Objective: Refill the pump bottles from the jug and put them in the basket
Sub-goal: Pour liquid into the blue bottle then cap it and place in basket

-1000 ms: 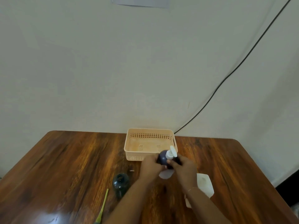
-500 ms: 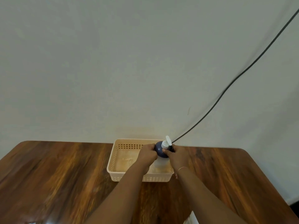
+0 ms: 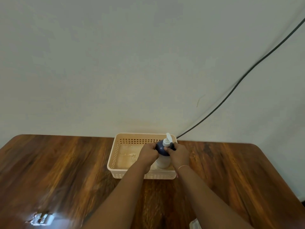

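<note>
A pump bottle (image 3: 162, 150) with a dark blue top, a white pump head and a pale lower body stands upright inside the right part of the beige slotted basket (image 3: 115, 156). My left hand (image 3: 147, 153) grips the bottle's dark shoulder from the left. My right hand (image 3: 179, 154) grips it from the right, a thin bangle on that wrist. Apart from the bottle, the basket's visible floor is bare. The jug and the other bottle are out of view.
The basket sits near the far edge of a wooden table (image 3: 57, 171), close to a pale wall. A black cable (image 3: 239, 81) runs down the wall to the basket's back right corner. A white object's corner (image 3: 194, 224) shows at the bottom edge.
Both hands carried the pump bottle from in front of the basket into its right side. The view swung forward, so the dark bottle, green stick and white jug dropped out of frame.
</note>
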